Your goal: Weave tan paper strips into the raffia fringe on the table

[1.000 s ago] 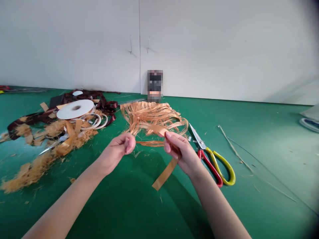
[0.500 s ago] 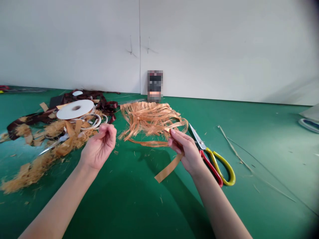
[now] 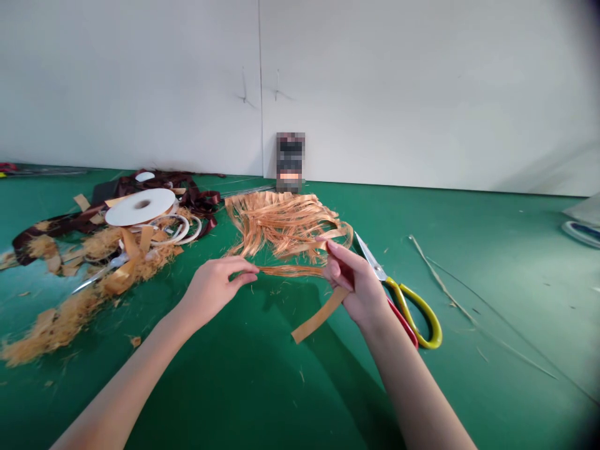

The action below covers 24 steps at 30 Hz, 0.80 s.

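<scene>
On the table, a fibre strand spans the gap between my left hand and right hand; a ribbon strip hangs from my right, toward me. Just behind lies a pile of fringe, then an obscured object against the wall. Scissors lie just right of my right hand, a thin stem farther right. Back left, a spool sits on heaped scraps.

A white spool and brown satin ribbon lie beyond and left of the left grip; right of the right grip, a pale strand.
</scene>
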Motion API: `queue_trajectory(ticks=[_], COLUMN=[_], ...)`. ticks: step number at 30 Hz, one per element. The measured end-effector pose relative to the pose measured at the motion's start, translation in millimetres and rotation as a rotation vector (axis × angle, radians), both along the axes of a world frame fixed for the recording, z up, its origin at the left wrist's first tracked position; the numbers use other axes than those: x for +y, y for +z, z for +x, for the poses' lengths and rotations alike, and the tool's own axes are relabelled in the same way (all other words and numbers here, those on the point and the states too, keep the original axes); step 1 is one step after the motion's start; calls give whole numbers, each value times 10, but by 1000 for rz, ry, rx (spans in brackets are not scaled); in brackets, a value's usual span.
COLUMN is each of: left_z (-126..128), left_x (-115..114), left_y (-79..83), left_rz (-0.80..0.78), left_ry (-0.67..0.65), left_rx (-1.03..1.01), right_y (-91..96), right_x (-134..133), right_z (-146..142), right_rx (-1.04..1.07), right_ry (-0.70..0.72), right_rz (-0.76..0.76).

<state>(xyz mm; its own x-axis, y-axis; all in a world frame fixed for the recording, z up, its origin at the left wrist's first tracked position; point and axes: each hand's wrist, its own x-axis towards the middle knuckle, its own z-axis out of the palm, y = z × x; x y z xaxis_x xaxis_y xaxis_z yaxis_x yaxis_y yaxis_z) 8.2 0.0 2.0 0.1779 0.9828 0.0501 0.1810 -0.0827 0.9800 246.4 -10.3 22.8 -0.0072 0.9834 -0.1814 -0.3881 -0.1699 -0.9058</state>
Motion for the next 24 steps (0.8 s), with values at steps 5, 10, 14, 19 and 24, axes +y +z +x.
queue_trajectory(ticks=[5, 10, 14, 19, 24], left_z=[-93, -159, -131, -134, -190], left_x=[47, 89, 95, 89, 86], left_y=[13, 37, 45, 108, 146], left_rz=[-62, -67, -234, -433, -423], left_ry=[35, 149, 206, 294, 153], left_rx=[-232, -605, -972, -1252, -1251], right_y=[4, -28, -54, -55, -31], right_x=[8, 2, -8, -20, -35], right_z=[19, 11, -21, -41, -30], right_rx=[26, 26, 59, 132, 214], right_ry=[-13, -23, 16, 149, 259], right_rz=[-20, -30, -28, -67, -74])
